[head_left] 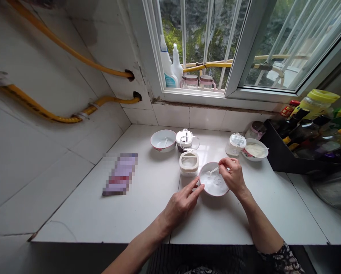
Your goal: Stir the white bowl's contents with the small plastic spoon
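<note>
Pink-rimmed bowl (213,195) of white powder (216,186)

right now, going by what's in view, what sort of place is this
Probably a home kitchen: there's a white counter, a black box of bottles at the right, and the right hand holding a small spoon in a bowl of something white.

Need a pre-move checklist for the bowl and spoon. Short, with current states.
1. Left hand touching the near bowl: ok, fingertips at its rim.
2. Right hand holding the spoon: ok, gripped by the handle.
3. Near bowl upright, back from the edge of the counter: ok.
4. White contents identified: cannot tell.
5. Jar beside the bowl shut: not ok, its clear lid stands raised.
</note>
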